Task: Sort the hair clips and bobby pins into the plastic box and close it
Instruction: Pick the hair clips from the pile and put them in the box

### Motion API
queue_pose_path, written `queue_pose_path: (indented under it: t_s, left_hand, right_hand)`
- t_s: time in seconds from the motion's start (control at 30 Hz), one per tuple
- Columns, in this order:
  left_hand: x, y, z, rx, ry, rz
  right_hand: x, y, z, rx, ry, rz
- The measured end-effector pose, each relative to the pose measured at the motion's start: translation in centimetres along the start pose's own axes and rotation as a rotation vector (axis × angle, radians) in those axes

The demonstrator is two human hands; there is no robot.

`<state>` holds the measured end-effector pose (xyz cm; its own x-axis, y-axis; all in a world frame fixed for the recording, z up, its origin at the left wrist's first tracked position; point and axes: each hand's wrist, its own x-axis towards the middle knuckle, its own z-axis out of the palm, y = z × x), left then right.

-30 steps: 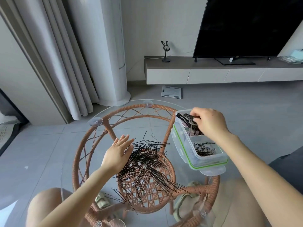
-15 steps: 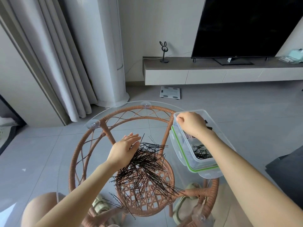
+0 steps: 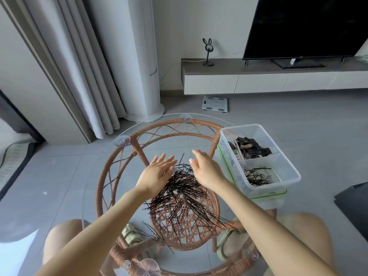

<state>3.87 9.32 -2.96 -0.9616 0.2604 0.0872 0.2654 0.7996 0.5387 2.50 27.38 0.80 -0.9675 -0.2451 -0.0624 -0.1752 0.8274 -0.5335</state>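
A big pile of black bobby pins (image 3: 183,198) lies on the round glass table top (image 3: 111,176). My left hand (image 3: 157,173) and my right hand (image 3: 207,170) hover flat over the pile's far end, fingers spread, holding nothing. A clear plastic box (image 3: 286,162) with two compartments stands at the table's right edge on its green-rimmed lid (image 3: 268,196). Dark hair clips (image 3: 251,149) fill the far compartment. A few bobby pins (image 3: 257,176) lie in the near one.
The glass sits on a rattan frame (image 3: 159,126) with suction cups. Behind stand curtains (image 3: 79,66), a white column unit (image 3: 135,56), a floor scale (image 3: 215,103) and a TV cabinet (image 3: 268,76). My knees show under the glass.
My right hand has left the box's far compartment, where the hair clips now lie, and moved left over the bobby pin pile. My left hand stayed at the pile.
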Motion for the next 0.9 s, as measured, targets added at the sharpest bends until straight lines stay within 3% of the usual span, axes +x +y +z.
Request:
queue_pose_path:
  t_s: [0.13, 0.27, 0.43, 0.53, 0.77, 0.9]
  left_hand:
    - [-1.5, 0.7, 0.0, -0.106, -0.004, 0.034]
    - [-3.1, 1.8, -0.2, -0.37, -0.008, -0.089]
    - [-5.8, 3.1, -1.2, -0.573, -0.034, -0.167]
    - [-7.5, 2.7, -2.1, -0.379, 0.004, -0.15]
    - [-13.9, 0.5, -1.5, 0.142, -0.112, 0.022]
    - [-14.0, 1.0, 0.1, 0.273, -0.127, 0.022]
  right_hand:
    - [0.1, 0.6, 2.5, -0.103, -0.012, -0.092]
    - [-3.0, 0.8, 3.0, 0.038, -0.037, -0.243]
    - [-7.8, 1.2, 0.6, 0.28, -0.131, -0.25]
    - [-10.3, 2.4, -1.0, 0.29, -0.073, -0.238]
    - [-15.6, 6.8, -0.2, -0.141, -0.06, -0.276]
    - [-15.0, 5.5, 2.0, -0.235, -0.036, -0.197]
